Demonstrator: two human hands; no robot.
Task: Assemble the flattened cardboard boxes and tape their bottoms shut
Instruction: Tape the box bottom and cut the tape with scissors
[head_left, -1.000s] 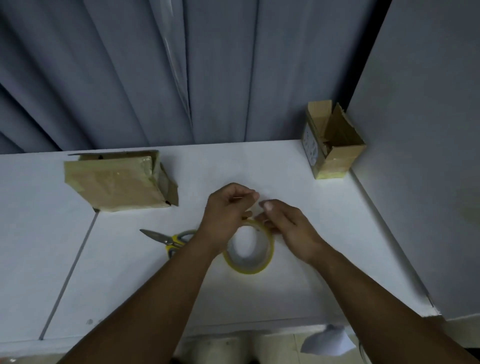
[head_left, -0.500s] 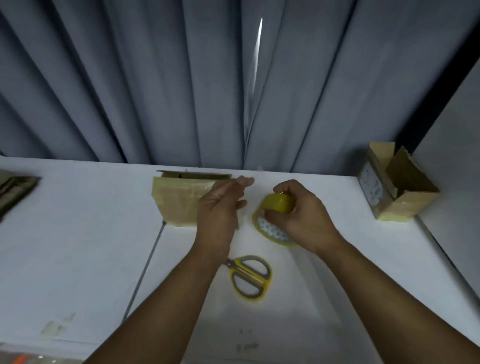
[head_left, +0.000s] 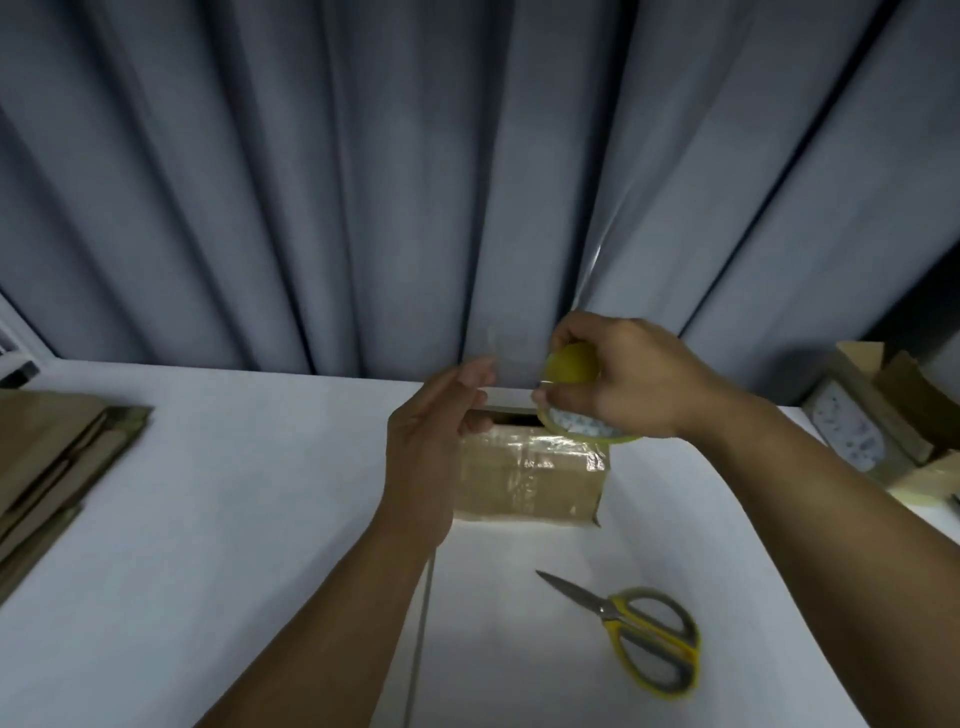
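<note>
Cardboard box: lies on the white table towards the far edge, below and between the two hands. Its long axis runs left to right across the table. The broad face covered with glossy tape is turned up towards the camera. A dark opening shows along its far side, towards the grey curtain.

Tape roll: yellow, held in the air above the far right corner of the box. It is tilted, with the patterned inside of the core showing at its lower edge. A clear tape strip runs leftwards from the roll, roughly parallel to the long axis of the box.

Right hand: forearm enters from the lower right, wrist raised. The fingers curl over the top of the roll and the thumb sits below it, a firm hold on the roll.

Left hand: forearm enters from the bottom centre, palm turned to the right. The fingers are nearly straight and angled up and to the right. Its fingertips meet the free end of the strip. Motion blur prevents a finding on whether they pinch the strip or only touch it.

Other items: scissors with yellow and grey handles lie flat on the table near the right forearm, blades closed and pointing up-left towards the box. A stack of flattened cardboard rests at the left edge. An open box stands at the far right, flaps up.
</note>
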